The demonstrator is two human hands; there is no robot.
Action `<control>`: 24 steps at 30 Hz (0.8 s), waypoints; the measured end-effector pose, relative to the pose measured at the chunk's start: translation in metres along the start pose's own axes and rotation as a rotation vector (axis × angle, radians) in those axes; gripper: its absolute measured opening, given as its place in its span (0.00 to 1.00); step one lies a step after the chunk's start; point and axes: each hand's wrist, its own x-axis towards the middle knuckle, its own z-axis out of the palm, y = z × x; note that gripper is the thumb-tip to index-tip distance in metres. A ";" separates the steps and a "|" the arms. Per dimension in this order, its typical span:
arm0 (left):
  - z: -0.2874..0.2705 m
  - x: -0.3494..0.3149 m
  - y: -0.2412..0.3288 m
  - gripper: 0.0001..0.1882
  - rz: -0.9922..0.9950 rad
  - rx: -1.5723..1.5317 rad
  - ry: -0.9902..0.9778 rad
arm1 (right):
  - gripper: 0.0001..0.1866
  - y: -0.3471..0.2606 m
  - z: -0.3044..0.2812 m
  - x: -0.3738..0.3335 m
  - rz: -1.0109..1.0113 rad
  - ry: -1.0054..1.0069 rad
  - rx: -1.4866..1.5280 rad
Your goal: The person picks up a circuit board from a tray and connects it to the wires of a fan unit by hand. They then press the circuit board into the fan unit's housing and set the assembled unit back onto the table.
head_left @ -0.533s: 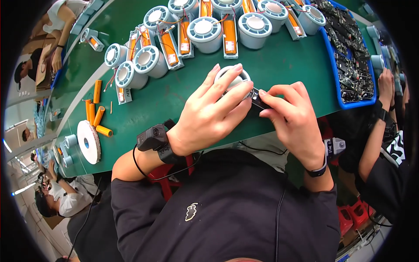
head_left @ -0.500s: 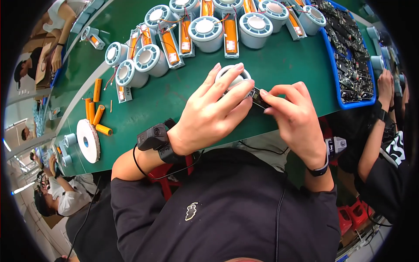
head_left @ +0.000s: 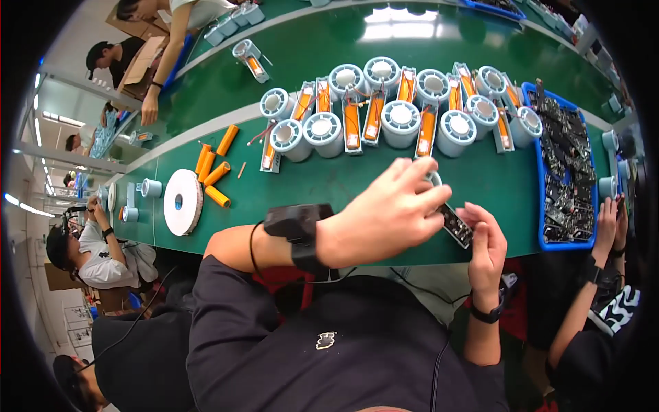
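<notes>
My left hand lies over a round pale fan housing at the near edge of the green table, fingers spread across it; most of the housing is hidden. My right hand pinches a small dark circuit board that sits against the housing's right side. A black device is strapped to my left wrist. A dark watch is on my right wrist.
A row of round fan housings with orange battery cells lines the table behind my hands. A blue tray of dark circuit boards stands at right. Loose orange cells and a white tape roll lie left. Other people work around.
My view has tilted, so the table sits lower in the picture. My right hand has shifted lower and rightward, with the circuit board now showing between the two hands.
</notes>
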 end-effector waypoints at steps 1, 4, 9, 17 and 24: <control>-0.004 0.008 -0.010 0.07 0.010 0.008 0.003 | 0.14 0.006 0.001 -0.001 -0.022 0.108 0.062; -0.030 0.039 -0.077 0.03 -0.066 0.065 0.281 | 0.15 0.003 0.005 -0.005 -0.073 0.128 0.030; -0.041 0.033 -0.252 0.03 -0.482 0.172 0.162 | 0.16 0.003 0.009 0.000 -0.199 0.043 -0.229; -0.049 -0.009 -0.321 0.19 -0.512 -0.083 -0.085 | 0.10 -0.007 -0.011 0.003 -0.105 0.005 -0.092; -0.029 -0.142 -0.415 0.34 -1.113 0.229 0.145 | 0.06 -0.050 -0.092 0.063 -0.375 0.174 -0.436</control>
